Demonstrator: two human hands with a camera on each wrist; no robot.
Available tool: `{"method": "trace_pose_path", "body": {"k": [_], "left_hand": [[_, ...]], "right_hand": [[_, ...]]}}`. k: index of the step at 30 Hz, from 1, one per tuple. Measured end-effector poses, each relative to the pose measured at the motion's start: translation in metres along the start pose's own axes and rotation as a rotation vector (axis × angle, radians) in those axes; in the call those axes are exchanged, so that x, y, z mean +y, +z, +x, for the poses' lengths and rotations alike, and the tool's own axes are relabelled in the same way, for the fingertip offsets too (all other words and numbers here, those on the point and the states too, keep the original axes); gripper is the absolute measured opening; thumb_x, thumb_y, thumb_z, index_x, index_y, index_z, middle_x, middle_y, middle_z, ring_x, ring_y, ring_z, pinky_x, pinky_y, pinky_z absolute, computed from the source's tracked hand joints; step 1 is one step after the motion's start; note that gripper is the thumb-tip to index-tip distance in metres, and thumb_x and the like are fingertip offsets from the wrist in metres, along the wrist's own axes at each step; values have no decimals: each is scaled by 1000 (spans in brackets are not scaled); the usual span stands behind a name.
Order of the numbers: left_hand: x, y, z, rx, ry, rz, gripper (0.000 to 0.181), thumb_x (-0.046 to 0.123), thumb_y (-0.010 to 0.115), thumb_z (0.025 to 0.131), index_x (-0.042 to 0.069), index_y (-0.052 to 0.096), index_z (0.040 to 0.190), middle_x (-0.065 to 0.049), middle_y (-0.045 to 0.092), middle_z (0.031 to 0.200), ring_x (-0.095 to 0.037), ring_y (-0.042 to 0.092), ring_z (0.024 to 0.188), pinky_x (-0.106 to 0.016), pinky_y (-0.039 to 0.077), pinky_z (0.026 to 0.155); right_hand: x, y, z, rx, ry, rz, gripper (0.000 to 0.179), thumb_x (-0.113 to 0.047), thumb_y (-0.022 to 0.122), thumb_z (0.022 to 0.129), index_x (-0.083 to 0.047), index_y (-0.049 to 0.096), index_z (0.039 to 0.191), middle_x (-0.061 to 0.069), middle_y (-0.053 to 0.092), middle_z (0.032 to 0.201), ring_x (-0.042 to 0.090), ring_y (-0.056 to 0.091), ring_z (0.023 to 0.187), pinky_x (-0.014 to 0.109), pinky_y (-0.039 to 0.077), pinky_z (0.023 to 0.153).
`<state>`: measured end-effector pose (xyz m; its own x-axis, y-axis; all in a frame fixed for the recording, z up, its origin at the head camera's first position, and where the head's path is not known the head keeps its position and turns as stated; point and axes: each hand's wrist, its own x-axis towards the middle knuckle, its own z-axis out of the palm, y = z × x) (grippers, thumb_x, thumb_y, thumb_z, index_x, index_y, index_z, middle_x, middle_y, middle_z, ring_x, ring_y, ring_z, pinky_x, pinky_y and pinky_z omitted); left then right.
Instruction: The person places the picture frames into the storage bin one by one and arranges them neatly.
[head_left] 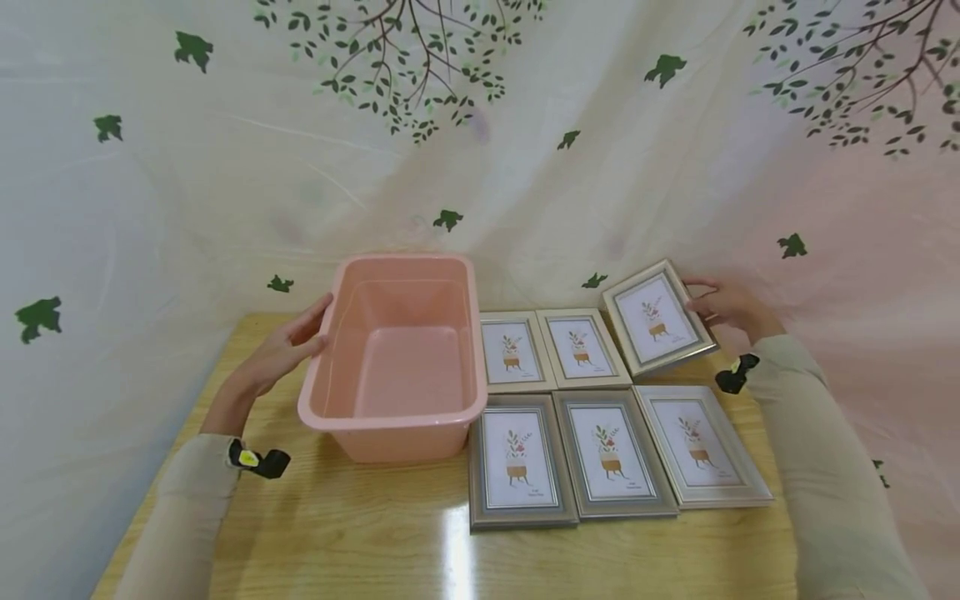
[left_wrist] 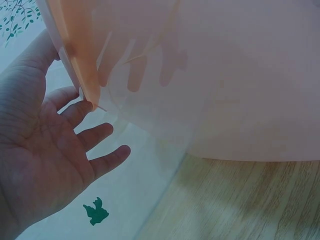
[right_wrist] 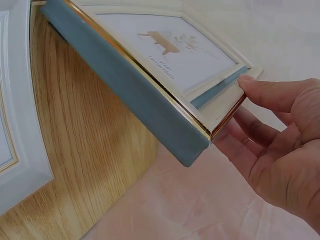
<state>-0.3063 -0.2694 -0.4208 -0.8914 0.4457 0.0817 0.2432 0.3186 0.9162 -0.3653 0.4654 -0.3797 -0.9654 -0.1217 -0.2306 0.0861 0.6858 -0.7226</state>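
Note:
A pink plastic basin (head_left: 408,421) stands on the left of the table. My left hand (head_left: 281,354) touches its left rim from outside, fingers loosely extended; in the left wrist view the fingertips meet the rim edge and the other fingers stand apart from the wall. My right hand (head_left: 727,308) pinches the right edge of a cream picture frame (head_left: 652,321), thumb on the front and fingers beneath. That frame is tilted, its right side lifted off the table, as the right wrist view (right_wrist: 165,50) shows for the frame. Its print shows a potted plant.
Right of the basin lie two cream frames (head_left: 581,348) in the back row. In front lie two grey-brown frames (head_left: 615,454) and a silvery frame (head_left: 701,450). The wooden table (head_left: 360,533) meets a hanging cloth (head_left: 525,208) printed with leaves and birds.

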Motion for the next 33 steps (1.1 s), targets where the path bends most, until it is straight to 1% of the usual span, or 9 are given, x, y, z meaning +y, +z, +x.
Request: {"method": "trace_pose_path", "body": {"k": [2,7,9,13,19,23,28,31,33], "left_hand": [[0,0,-1,1,-6,-1,71,17,52,106,22,11,164,-11,10,168,-40,14,151,-65,26,112],[-1,0,-4,2,-11,-3,72,18,52,107,21,10,164,-10,8,168,-40,12,151,-66,24,112],[-1,0,-5,1,-11,-9,72,18,52,107,21,9,164,-10,8,168,-39,12,152,-65,23,113],[-2,0,-6,-2,-7,-19,71,18,51,107,21,9,164,-10,7,169,-39,11,152,-65,23,113],[-3,0,-4,-11,5,-23,71,18,51,107,21,9,164,-9,7,169,-37,10,152,-65,22,113],[-3,0,-3,-10,8,-21,71,18,51,107,22,9,164,-8,8,169,-36,12,152,-63,23,114],[-2,0,-1,-7,10,-10,71,18,51,107,21,9,164,-8,9,168,-36,12,152,-62,24,114],[0,0,-1,-5,13,-2,71,19,51,107,20,10,164,-8,10,168,-35,13,152,-61,26,114],[1,0,0,-4,17,9,71,18,52,107,18,10,164,-9,11,168,-35,14,152,-60,27,113]], "right_hand": [[0,1,-3,32,-6,1,67,-18,58,105,-1,23,160,30,54,138,13,65,98,44,55,86],[-1,6,-7,138,-10,20,68,-19,60,103,-3,25,159,35,50,138,17,64,98,47,56,87],[-1,9,-9,181,-19,45,69,-18,62,102,-3,25,159,37,49,137,16,64,97,44,57,84],[-2,15,-12,252,-47,114,68,-15,61,102,-4,26,159,35,47,136,5,60,92,32,58,77],[-9,27,-18,365,-62,195,66,-17,63,101,-12,32,158,27,50,136,1,60,89,23,57,73],[-20,38,-22,435,-75,282,64,-16,66,99,-15,38,156,13,59,123,2,62,90,23,58,73],[-39,48,-24,459,-109,449,60,-9,69,96,-16,45,151,-6,65,99,5,65,84,22,58,69],[-52,55,-24,444,-158,565,58,-2,68,95,-15,48,147,-6,67,94,7,67,81,23,58,67],[-63,60,-24,434,-183,596,57,-2,68,95,-16,49,146,-5,67,96,7,67,82,23,58,67]]}}
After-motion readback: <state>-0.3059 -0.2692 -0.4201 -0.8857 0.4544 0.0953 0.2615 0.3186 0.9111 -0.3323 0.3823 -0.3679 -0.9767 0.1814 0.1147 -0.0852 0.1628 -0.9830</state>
